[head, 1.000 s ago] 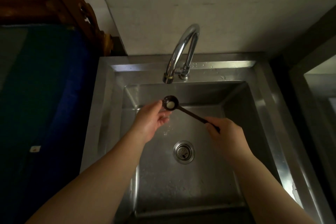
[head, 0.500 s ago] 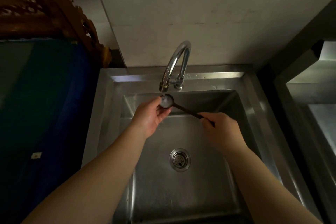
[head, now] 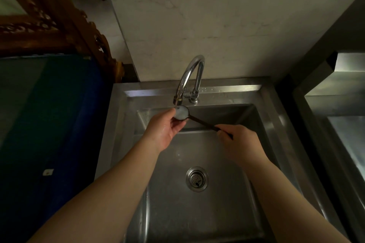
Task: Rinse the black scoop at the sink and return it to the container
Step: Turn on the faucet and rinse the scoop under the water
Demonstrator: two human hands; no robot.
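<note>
over a steel sink (head: 262, 124), the right hand (head: 240, 144) grips the black scoop (head: 194, 117) by its handle while the left hand (head: 165, 128) pinches its bowl under the faucet spout (head: 178, 100) to catch water.

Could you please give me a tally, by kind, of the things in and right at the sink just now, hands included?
Hands: 2, the left hand and the right hand
Black scoop: 1
Faucet: 1
Drain strainer: 1
Sink: 1
Total: 6
</note>
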